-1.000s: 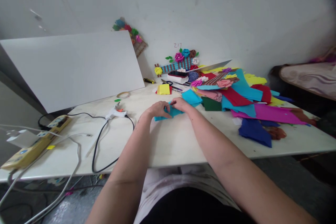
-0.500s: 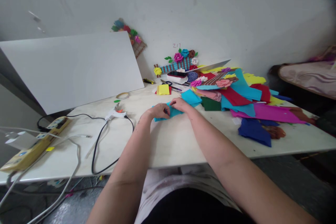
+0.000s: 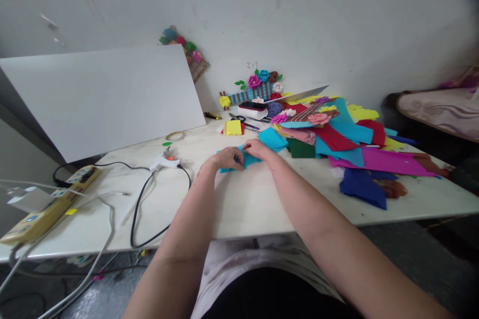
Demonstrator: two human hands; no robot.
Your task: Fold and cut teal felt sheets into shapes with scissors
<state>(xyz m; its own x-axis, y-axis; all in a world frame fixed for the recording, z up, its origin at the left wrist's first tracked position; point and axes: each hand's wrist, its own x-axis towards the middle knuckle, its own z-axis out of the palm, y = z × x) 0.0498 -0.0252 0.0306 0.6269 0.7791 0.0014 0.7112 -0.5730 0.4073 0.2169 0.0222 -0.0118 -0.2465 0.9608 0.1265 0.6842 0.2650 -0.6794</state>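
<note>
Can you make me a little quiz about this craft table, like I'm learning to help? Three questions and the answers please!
1. Pick one: what colour is the piece at the left hand and right hand?
a) brown
b) bright blue
c) pink

2. True or false: the white glue gun lies to the left of both hands.

3. Fill the gap: near the scissors, a ____ square lies on top of a red piece.

Key: 1. b; 2. true; 3. yellow
</note>
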